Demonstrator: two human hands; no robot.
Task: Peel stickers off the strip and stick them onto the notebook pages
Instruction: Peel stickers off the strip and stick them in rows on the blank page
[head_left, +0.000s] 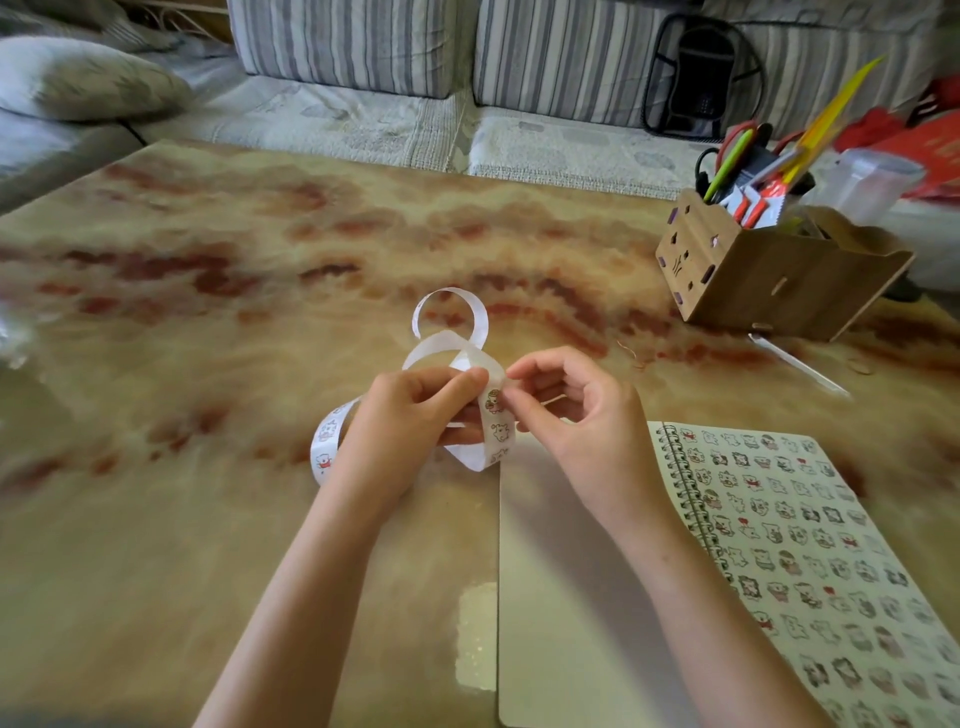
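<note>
Sticker strip (500, 434) curls in loops just over the bench (208, 312), in the middle. L hand (410, 421) holds it w/ fingers (460, 387) curled round it. R hand (587, 421) pinches the strip's edge by a little sticker, thumb & pointer tips close together. Notebook (810, 545) lies open on the bench at the R, one page full of stickers. Box of pens (769, 275) stands further back.

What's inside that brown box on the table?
Sticking out of the brown box: a green pen, red-handled scissors, a long yellow stick. Its walls hide their lower ends and the bottom.
</note>
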